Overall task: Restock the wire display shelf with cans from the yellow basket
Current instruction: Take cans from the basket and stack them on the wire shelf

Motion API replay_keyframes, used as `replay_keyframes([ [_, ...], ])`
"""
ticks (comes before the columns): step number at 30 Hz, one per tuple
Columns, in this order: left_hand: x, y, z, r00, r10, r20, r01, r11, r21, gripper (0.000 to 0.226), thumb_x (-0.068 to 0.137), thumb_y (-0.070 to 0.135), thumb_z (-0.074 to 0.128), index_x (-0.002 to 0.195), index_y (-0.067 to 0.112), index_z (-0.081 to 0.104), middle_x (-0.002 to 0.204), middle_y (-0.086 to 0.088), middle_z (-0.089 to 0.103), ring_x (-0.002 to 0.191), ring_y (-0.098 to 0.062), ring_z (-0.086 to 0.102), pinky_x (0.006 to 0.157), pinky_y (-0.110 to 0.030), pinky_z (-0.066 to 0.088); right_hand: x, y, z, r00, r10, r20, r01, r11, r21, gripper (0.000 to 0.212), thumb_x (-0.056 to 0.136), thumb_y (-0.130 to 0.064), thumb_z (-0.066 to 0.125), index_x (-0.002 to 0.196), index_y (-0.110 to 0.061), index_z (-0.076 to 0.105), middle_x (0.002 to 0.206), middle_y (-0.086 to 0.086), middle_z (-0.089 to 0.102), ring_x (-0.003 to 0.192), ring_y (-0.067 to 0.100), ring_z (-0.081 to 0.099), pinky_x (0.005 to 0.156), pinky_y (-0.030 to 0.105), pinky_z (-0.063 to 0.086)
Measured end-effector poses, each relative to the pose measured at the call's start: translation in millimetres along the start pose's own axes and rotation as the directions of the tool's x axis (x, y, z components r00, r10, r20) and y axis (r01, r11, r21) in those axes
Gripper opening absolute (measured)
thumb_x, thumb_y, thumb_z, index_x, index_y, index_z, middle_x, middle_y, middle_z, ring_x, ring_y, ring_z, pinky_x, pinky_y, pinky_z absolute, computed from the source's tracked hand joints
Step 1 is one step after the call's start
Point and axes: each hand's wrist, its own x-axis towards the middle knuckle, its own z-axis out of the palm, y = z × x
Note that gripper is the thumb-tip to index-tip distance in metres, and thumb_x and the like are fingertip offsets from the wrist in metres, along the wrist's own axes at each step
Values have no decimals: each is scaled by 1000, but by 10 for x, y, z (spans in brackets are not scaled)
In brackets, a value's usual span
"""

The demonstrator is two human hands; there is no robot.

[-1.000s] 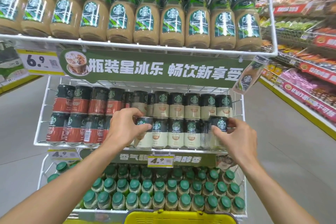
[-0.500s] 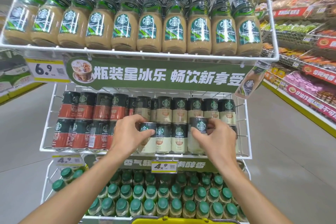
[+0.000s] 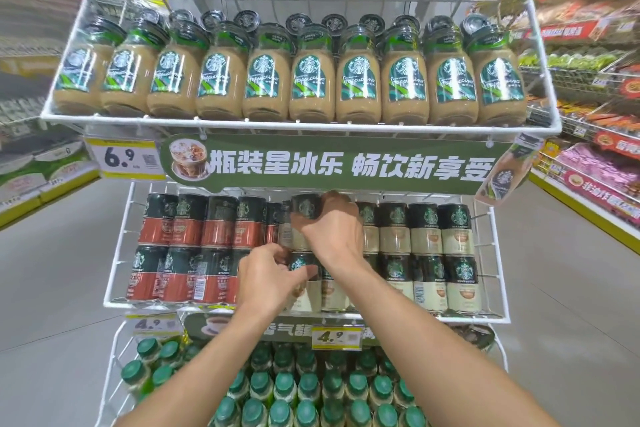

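Note:
The white wire display shelf (image 3: pixel 114 302) holds red-and-black cans (image 3: pixel 187 229) on the left and cream-and-black cans (image 3: pixel 426 236) on the right, stacked two high. My right hand (image 3: pixel 332 229) grips a cream-and-black can (image 3: pixel 304 208) at the upper row, near the middle of the shelf. Lower down, my left hand (image 3: pixel 266 281) holds another cream can (image 3: pixel 301 284) in the bottom row. The yellow basket is out of view.
Above is a tier of coffee bottles (image 3: pixel 311 87) over a green sign (image 3: pixel 346 163). Green-capped bottles (image 3: pixel 304 388) fill the lowest tier. Price tags (image 3: pixel 336 337) hang at the shelf front. A stocked store aisle (image 3: pixel 595 156) runs along the right; grey floor lies on both sides.
My right hand has lifted its can from the bottom row up and left to the upper row. The left hand stays on its bottom-row can. The view has moved closer.

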Motion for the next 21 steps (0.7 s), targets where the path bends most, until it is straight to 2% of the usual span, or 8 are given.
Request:
replay_keyframes([
  [2, 9, -20, 0, 1000, 7, -14, -7, 1000, 0, 34, 70, 45, 92, 83, 23, 69, 56, 6, 71, 69, -6, 72, 61, -19, 53, -27, 10, 45, 997, -45, -64, 40, 996, -76, 46, 85, -56, 74, 78, -18, 51, 78, -2, 58, 68, 21, 61, 60, 30, 53],
  [3, 15, -26, 3, 1000, 6, -15, -6, 1000, -4, 37, 70, 47, 91, 85, 20, 70, 58, 5, 71, 71, -8, 72, 64, -23, 55, -24, -3, 62, 996, -56, -70, 47, 991, -122, 46, 86, -58, 73, 84, -16, 54, 84, 0, 59, 73, 22, 62, 62, 30, 51],
  [5, 23, -23, 10, 1000, -5, -5, 5, 1000, -19, 39, 69, 50, 90, 82, 18, 70, 63, 3, 73, 74, -15, 73, 69, -31, 58, -13, -34, 79, 996, -66, -56, 54, 979, -195, 53, 87, -59, 71, 103, -10, 61, 98, 5, 61, 85, 27, 66, 67, 32, 54],
  [7, 25, -12, 16, 1000, -15, 1, 16, 999, -29, 37, 69, 50, 90, 80, 21, 70, 64, 1, 74, 76, -19, 74, 70, -32, 58, -7, -48, 74, 996, -77, -48, 64, 972, -228, 57, 88, -59, 70, 112, -8, 60, 105, 9, 62, 90, 29, 68, 70, 33, 57],
  [12, -26, 36, 0, 999, -42, -4, 42, 999, -35, 36, 69, 50, 91, 74, 31, 61, 60, 5, 71, 68, -8, 70, 56, -15, 47, -12, -21, 43, 996, -77, -51, 63, 969, -238, 64, 87, -63, 69, 115, -6, 60, 112, 11, 62, 94, 30, 68, 74, 37, 61],
  [18, -50, 105, -16, 998, -60, -5, 60, 996, -60, 42, 70, 48, 92, 67, 36, 51, 65, 14, 64, 68, 1, 62, 53, -13, 41, -41, -39, 17, 997, -61, -48, 49, 973, -228, 61, 86, -65, 69, 104, -7, 64, 106, 10, 63, 86, 28, 68, 69, 36, 60],
  [21, -64, 83, -15, 998, -56, -7, 56, 997, -51, 43, 70, 47, 92, 68, 36, 50, 59, 15, 62, 60, 5, 58, 45, -7, 40, -31, -27, 5, 998, -55, -29, 47, 974, -222, 65, 86, -66, 68, 110, -6, 63, 112, 10, 61, 91, 29, 68, 72, 36, 60],
])
